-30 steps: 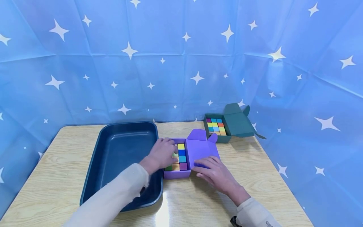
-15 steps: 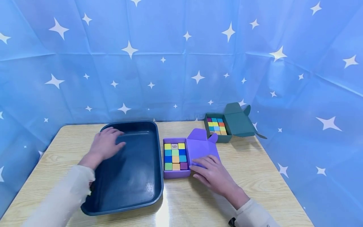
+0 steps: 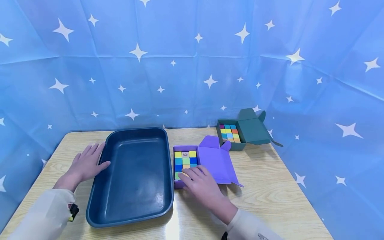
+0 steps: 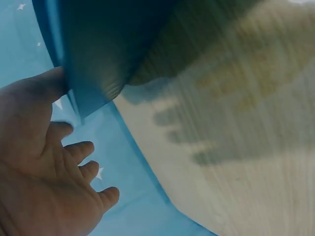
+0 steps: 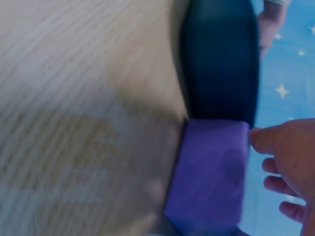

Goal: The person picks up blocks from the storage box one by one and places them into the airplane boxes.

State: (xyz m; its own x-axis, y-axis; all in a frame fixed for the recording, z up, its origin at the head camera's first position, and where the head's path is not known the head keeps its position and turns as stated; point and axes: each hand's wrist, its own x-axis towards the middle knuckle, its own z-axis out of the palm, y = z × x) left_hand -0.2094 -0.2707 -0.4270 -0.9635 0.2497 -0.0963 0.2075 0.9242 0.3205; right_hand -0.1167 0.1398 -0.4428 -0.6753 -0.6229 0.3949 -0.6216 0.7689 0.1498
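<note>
My left hand (image 3: 85, 165) is at the left side of a dark blue tray (image 3: 136, 180), fingers spread outside it and the thumb over its rim. In the left wrist view, that thumb touches the tray wall (image 4: 93, 64). My right hand (image 3: 205, 188) reaches over the near right corner of a purple box (image 3: 181, 184) packed with coloured cubes (image 3: 185, 161). Its fingers hide some of the near cubes. From the right wrist, the thumb appears at the top edge of the box wall (image 5: 209, 172), with the other fingers loosely bent and apart; no cube shows between them.
The purple lid (image 3: 216, 161) lies folded back to the right. Farther back, a dark green box (image 3: 238, 146) holds more coloured cubes, its lid (image 3: 253, 130) open toward the right. A blue curtain with white stars (image 3: 168, 76) hangs behind the wooden table (image 3: 270, 193).
My left hand has gone from the purple box across the tray to its left rim. The right hand has moved left from the purple lid onto the box's near corner.
</note>
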